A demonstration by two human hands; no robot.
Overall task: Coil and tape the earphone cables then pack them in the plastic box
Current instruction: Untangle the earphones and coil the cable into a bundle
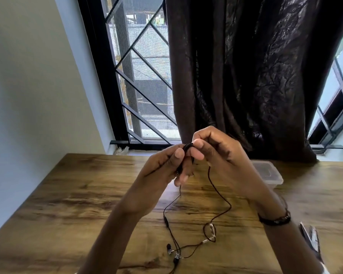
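Both hands are raised above the wooden table (87, 194), close together. My left hand (162, 167) holds a small black coil of earphone cable (187, 148) wound round its fingers. My right hand (216, 149) pinches the cable at the top of that coil with thumb and forefinger. Two thin black strands of the cable (220, 196) hang down to the table, ending in the earbuds (173, 252) and small connectors near the front edge. The clear plastic box (267, 172) sits on the table behind my right wrist, partly hidden.
A pair of scissors (310, 237) lies at the table's right edge beside my right forearm. A dark curtain (255, 76) and a barred window (143, 76) stand behind the table. A white wall is on the left.
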